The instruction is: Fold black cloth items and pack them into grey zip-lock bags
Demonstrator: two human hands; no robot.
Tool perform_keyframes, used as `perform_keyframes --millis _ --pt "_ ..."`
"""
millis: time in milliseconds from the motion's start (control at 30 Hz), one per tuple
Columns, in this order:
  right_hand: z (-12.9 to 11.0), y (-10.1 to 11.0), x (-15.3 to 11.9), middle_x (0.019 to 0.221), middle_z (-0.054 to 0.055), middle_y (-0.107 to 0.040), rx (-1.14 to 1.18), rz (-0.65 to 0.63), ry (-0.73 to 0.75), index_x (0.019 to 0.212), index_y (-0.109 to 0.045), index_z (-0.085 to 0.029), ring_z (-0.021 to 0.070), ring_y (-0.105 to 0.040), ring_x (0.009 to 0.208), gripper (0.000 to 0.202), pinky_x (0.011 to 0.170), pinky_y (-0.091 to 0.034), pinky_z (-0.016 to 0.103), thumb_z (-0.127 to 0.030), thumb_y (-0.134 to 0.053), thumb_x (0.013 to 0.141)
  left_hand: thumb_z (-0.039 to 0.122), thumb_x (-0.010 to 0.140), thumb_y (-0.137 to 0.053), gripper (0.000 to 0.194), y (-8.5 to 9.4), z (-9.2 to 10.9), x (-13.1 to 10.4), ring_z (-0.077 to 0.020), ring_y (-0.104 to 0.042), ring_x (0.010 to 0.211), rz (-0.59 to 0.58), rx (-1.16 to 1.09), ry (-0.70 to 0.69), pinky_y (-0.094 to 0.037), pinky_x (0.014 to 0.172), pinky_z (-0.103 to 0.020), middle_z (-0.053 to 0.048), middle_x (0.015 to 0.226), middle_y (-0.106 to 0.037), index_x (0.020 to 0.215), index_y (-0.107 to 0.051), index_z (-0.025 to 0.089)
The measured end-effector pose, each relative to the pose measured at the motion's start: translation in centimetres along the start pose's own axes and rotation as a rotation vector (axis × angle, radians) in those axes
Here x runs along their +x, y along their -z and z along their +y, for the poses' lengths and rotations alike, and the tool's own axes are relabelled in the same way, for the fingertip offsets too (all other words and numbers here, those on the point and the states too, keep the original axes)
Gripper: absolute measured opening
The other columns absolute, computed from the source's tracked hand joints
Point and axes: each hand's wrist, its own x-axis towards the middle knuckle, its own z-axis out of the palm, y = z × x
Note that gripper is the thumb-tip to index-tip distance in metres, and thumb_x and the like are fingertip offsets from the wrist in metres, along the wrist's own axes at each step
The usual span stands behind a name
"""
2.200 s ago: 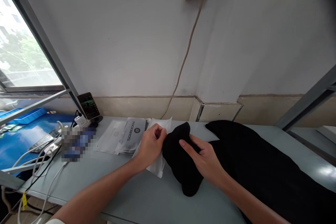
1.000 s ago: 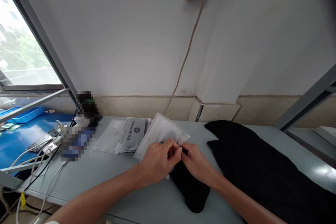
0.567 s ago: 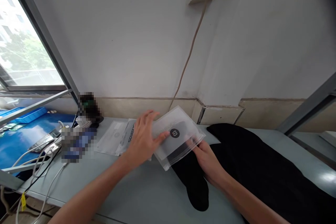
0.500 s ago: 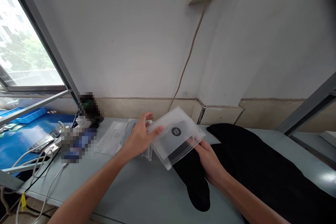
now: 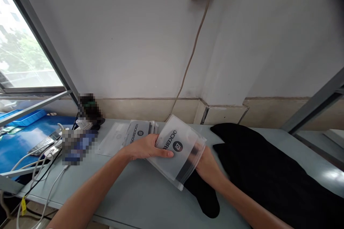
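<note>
A frosted plastic zip bag with dark lettering and a round logo is held at a tilt above the table. My left hand grips its left side, thumb flat on the front and fingers behind. At its zip end on the right, my right hand is closed on the bag; the fingers show dimly through the plastic, and I cannot tell whether they are inside or behind it. A black piece of cloth with a rounded end lies below the bag, partly hidden by it and my right hand.
More frosted bags lie on the grey table at left. A large black cloth spreads across the right. Cables, a blurred dark device and a blue tray are at far left. The wall rises behind.
My left hand, apart-fingered beside the bag before, has closed on its left side. The bag has come lower and turned, and my right hand's fingers now show through it.
</note>
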Motion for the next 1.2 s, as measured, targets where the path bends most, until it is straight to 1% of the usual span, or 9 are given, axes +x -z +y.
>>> perform_keyframes --millis 133,267,433,567,700,800,867,1033,1200 --pt "-0.3 -0.5 -0.4 0.115 0.009 -0.077 -0.053 0.145 -0.027 0.11 -0.074 -0.024 0.0309 -0.072 0.099 0.035 0.087 -0.059 0.044 -0.051 -0.072 0.088 0.048 0.077 -0.087 0.036 -0.1 0.2 0.0 -0.0312 -0.074 0.108 -0.004 0.009 0.015 -0.06 0.093 -0.042 -0.009 0.113 -0.078 0.105 -0.079 0.026" --pt "-0.9 -1.3 -0.7 0.114 0.009 -0.078 0.011 0.184 -0.057 0.113 -0.072 -0.024 0.0313 -0.073 0.1 0.041 0.085 -0.06 0.043 -0.055 -0.071 0.087 0.051 0.077 -0.085 0.04 0.3 0.3 -0.2 -0.0318 -0.073 0.112 0.01 0.03 0.065 -0.058 0.098 -0.044 -0.008 0.116 -0.077 0.108 -0.078 0.027" --pt "-0.8 -1.2 -0.5 0.121 0.008 -0.076 0.074 0.055 -0.017 0.116 -0.073 -0.026 0.0315 -0.07 0.109 0.039 0.095 -0.058 0.044 -0.053 -0.072 0.089 0.053 0.078 -0.084 0.036 0.1 -0.5 0.1 -0.0309 -0.075 0.102 0.017 0.06 0.026 -0.059 0.088 -0.041 -0.008 0.106 -0.079 0.099 -0.08 0.025" --pt "-0.4 -0.1 0.2 0.126 0.007 -0.075 0.088 -0.106 0.004 0.124 -0.072 -0.028 0.0314 -0.068 0.115 0.04 0.104 -0.053 0.048 -0.051 -0.071 0.092 0.052 0.079 -0.083 0.036 0.7 -0.9 0.3 -0.027 -0.076 0.091 0.141 0.123 0.003 -0.059 0.077 -0.034 -0.008 0.098 -0.079 0.095 -0.078 0.021" --pt "-0.4 1.9 1.1 0.127 0.009 -0.074 0.121 -0.223 -0.102 0.135 -0.066 -0.026 0.032 -0.067 0.119 0.053 0.106 -0.052 0.05 -0.051 -0.075 0.089 0.052 0.079 -0.084 0.039 1.9 -1.0 0.4 -0.0279 -0.075 0.095 0.276 0.049 -0.037 -0.06 0.079 -0.035 -0.009 0.105 -0.079 0.1 -0.078 0.02" --pt "-0.2 3.5 1.7 0.114 0.008 -0.078 0.155 -0.275 -0.285 0.125 -0.07 -0.023 0.0321 -0.07 0.113 0.052 0.104 -0.054 0.05 -0.05 -0.082 0.083 0.054 0.079 -0.084 0.042 2.3 -1.3 0.7 -0.0295 -0.075 0.1 0.469 -0.036 -0.084 -0.061 0.084 -0.038 -0.01 0.107 -0.079 0.102 -0.077 0.019" --pt "0.0 4.1 2.0 0.108 0.007 -0.079 0.309 -0.257 -0.375 0.116 -0.074 -0.022 0.0306 -0.073 0.108 0.043 0.101 -0.057 0.047 -0.047 -0.083 0.082 0.055 0.079 -0.084 0.043 2.1 -1.6 0.9 -0.0299 -0.074 0.102 0.548 -0.093 -0.117 -0.061 0.088 -0.04 -0.011 0.109 -0.079 0.102 -0.077 0.019" --pt "0.8 3.8 2.1 0.108 0.008 -0.079 0.697 0.03 -0.454 0.112 -0.074 -0.026 0.0283 -0.075 0.1 0.038 0.081 -0.065 0.041 -0.057 -0.07 0.091 0.055 0.08 -0.084 0.044 0.2 -2.0 1.3 -0.0297 -0.075 0.101 0.515 -0.219 -0.089 -0.064 0.086 -0.04 -0.011 0.111 -0.079 0.105 -0.077 0.019" --pt "1.4 3.4 2.1 0.081 0.003 -0.074 0.681 -0.095 -0.591 0.09 -0.071 -0.022 0.0167 -0.068 0.065 0.021 0.054 -0.06 0.027 -0.041 -0.08 0.088 0.05 0.08 -0.086 0.039 -1.0 -2.6 1.9 -0.0279 -0.075 0.103 0.678 -0.297 -0.146 -0.064 0.088 -0.039 -0.009 0.111 -0.079 0.103 -0.077 0.02"
